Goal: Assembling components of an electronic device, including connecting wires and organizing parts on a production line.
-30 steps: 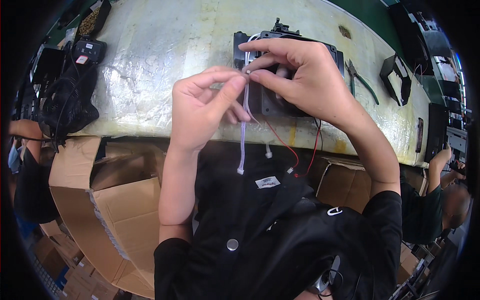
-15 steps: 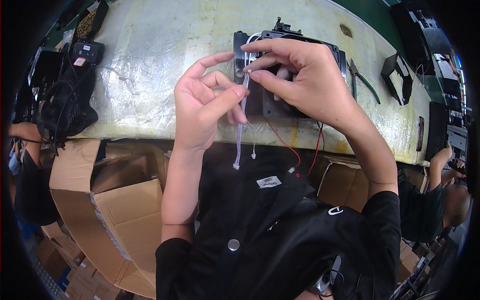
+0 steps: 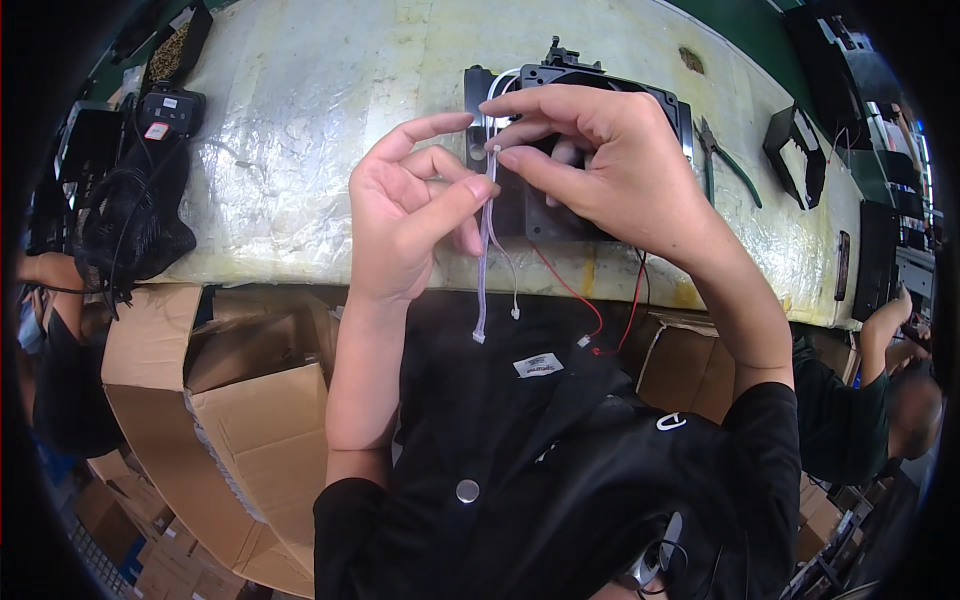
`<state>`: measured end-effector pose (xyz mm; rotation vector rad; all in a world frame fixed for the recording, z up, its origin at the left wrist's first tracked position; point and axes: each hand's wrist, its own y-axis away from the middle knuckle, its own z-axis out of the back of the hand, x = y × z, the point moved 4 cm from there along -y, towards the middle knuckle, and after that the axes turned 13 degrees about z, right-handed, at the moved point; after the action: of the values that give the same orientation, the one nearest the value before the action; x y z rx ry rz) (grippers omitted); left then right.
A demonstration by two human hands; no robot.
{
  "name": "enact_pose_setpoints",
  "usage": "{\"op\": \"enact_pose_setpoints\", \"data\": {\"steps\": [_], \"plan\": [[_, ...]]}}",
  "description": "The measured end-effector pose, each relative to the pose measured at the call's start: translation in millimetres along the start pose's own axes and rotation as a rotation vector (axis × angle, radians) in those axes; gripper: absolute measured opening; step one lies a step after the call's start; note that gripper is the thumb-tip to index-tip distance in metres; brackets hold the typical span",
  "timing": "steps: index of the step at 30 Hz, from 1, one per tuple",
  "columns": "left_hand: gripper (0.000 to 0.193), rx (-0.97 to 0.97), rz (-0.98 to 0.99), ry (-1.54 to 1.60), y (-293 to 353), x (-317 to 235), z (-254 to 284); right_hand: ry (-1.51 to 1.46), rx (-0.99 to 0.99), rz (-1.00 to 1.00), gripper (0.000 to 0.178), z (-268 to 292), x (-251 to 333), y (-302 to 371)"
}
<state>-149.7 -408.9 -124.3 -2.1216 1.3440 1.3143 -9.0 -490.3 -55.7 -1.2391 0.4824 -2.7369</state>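
Thin white and purple-grey cables (image 3: 483,285) run from a black device housing (image 3: 655,85) and hang over the table's front edge, with small white plugs at their ends. My left hand (image 3: 405,205) pinches the cables between thumb and fingers, its index finger stretched toward the housing. Just above it, my right hand (image 3: 610,150) holds the upper part of the cables near a small white piece (image 3: 497,149), too small to name. This hand covers much of the housing. Red wires (image 3: 570,285) and a black wire come from the housing's near side.
Green-handled pliers (image 3: 728,165) lie right of the housing, with an open black box (image 3: 797,155) beyond. Black mesh and cables (image 3: 135,205) lie at the table's left end. Cardboard boxes (image 3: 260,420) stand below the front edge. Other people's arms (image 3: 885,320) show at both sides.
The hanging cable ends have swung slightly to the right. Both hands keep nearly the same place, still pinching the cables.
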Motion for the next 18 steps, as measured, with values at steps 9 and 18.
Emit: {"op": "enact_pose_setpoints", "data": {"steps": [9, 18], "plan": [[0.045, 0.01, 0.037, 0.021, -1.1, 0.7, 2.0, -0.007, 0.006, -0.015, 0.032, -0.7, -1.0, 1.2], [0.045, 0.012, 0.051, 0.042, -1.4, 1.7, 2.5, 0.003, 0.01, -0.029, 0.031, -1.0, 0.4, 0.9]]}}
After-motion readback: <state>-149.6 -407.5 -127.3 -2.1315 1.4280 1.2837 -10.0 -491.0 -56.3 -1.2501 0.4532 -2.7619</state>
